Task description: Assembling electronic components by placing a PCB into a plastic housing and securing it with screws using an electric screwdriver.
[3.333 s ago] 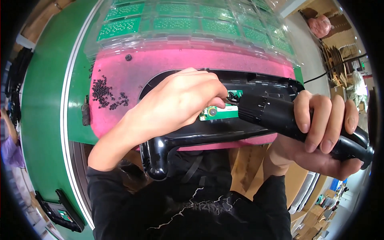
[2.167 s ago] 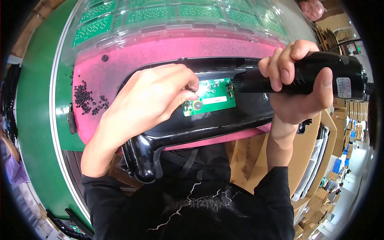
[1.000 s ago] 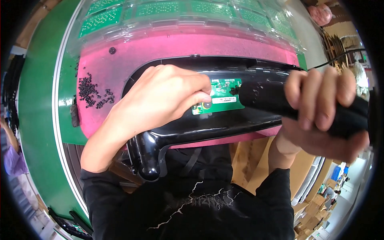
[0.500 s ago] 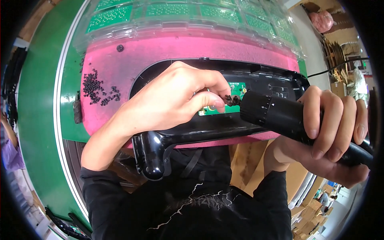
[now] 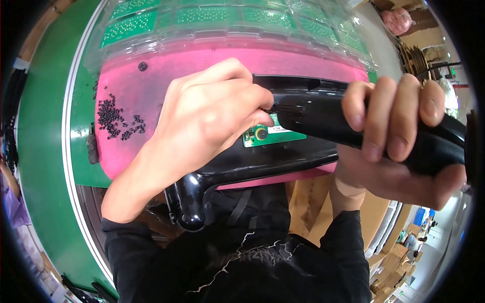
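Observation:
My right hand (image 5: 394,121) is wrapped round a thick black electric screwdriver (image 5: 316,116), tilted with its front end pointing left. At that front end, the fingers of my left hand (image 5: 212,108) are pinched together. Small black screws showed between them a moment ago; now only a dark bit is visible, the rest hidden by the fingers. Below both hands lies a glossy black plastic housing (image 5: 262,161) with its hollow side up and a rounded arm toward me. Inside sits a green circuit board (image 5: 288,136), partly covered by the screwdriver and my left hand.
A pink mat (image 5: 146,86) lies under the housing on a green table (image 5: 48,131). Loose small black screws (image 5: 108,116) are heaped at its left, with a small round black part (image 5: 143,66) farther back. Clear plastic trays (image 5: 202,33) of green boards stand behind.
My right hand has brought the screwdriver left and slightly farther away, tilting it. My left hand has shifted left and up, its fingers curled tighter, and the screws are now mostly hidden.

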Tool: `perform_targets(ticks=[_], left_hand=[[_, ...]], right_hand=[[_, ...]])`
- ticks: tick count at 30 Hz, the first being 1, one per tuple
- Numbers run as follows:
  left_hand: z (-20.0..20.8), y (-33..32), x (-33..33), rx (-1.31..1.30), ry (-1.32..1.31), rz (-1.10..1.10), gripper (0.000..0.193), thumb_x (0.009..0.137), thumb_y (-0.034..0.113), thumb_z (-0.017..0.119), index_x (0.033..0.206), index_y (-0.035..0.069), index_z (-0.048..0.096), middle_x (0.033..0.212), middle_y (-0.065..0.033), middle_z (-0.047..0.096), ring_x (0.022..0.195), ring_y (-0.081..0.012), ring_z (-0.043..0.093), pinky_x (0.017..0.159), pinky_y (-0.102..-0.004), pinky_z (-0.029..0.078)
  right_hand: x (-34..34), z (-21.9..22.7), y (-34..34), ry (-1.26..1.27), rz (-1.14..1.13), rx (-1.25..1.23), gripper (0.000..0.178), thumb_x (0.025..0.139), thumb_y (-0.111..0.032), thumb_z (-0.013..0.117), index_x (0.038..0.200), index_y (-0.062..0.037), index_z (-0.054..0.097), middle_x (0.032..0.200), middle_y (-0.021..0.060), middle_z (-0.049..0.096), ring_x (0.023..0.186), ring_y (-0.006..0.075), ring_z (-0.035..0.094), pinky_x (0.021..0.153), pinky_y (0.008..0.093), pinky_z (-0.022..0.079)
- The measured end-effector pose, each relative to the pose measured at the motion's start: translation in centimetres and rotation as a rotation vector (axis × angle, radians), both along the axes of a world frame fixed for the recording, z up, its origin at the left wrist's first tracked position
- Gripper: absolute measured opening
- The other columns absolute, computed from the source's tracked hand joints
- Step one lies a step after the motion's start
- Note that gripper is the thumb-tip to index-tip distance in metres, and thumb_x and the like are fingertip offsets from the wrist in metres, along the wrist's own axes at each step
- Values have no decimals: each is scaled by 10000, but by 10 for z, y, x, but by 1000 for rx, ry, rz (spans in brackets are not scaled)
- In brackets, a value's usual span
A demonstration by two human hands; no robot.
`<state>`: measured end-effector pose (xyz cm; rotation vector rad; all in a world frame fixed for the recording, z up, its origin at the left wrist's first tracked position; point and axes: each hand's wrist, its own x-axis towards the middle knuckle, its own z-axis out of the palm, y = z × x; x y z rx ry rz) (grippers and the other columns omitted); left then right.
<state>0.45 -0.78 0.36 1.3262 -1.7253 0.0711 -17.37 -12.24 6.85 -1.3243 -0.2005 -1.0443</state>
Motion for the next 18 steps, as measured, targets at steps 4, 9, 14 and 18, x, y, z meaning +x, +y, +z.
perform_targets(ticks=[4,9,14,18], left_hand=[[-4,0,-4,0,26,50,230,686,-15,784,877,2,657,749,-82,649,714,-274,616,603,-372,503],[-3,3,-2,157,-13,152,175,747,-35,731,862,-7,602,753,-128,613,727,-318,607,611,-406,488],[-4,5,-5,276,126,201,167,866,-10,660,977,-20,536,809,-213,628,764,-433,626,623,-459,480],[-8,7,-8,307,149,204,164,910,20,631,1017,-17,512,810,-249,622,751,-477,604,606,-495,464]], right_hand=[[4,1,4,143,-22,47,573,829,-595,651,1048,-79,531,713,-27,534,563,96,498,615,281,394],[13,-2,10,314,-25,126,629,861,-648,583,1059,-53,543,687,-6,510,531,115,452,567,303,364],[19,-17,9,319,-11,119,611,865,-646,575,1023,-58,525,667,-4,496,510,115,431,566,302,358],[21,-22,9,301,-16,111,615,867,-645,571,1029,-55,523,662,-6,490,504,114,425,566,300,359]])
